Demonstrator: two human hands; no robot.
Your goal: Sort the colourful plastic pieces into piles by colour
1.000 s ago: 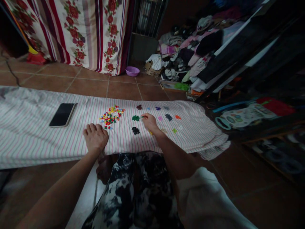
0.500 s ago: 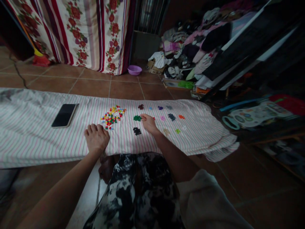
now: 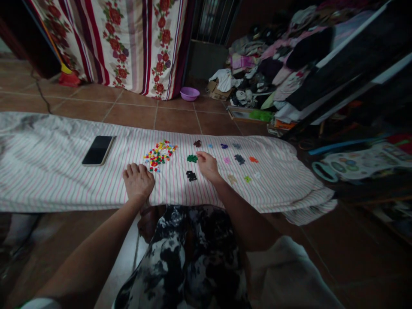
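Heap of small, plastic-looking pieces in mixed red, yellow, white, green and blue lies on the white cloth with pink and grey stripes, between one and two o'clock from the left hand. That hand rests palm down, its fingers extended and slightly spread; a black-screened smartphone lies at its ten o'clock. The right hand is just beside a dark-green pile, which sits towards its nine o'clock; thumb and forefinger look near each other, but whether they meet or pinch a piece I cannot tell. Around this hand, colours lie apart: dark-red pile at eleven, black pile at eight, light-blue bit at twelve, purple pile between one and two, pink pile and orange pile at three, lime-green pile near four. I judge a good share already grouped by colour; the mixed heap is left ungrouped, green pieces among it.
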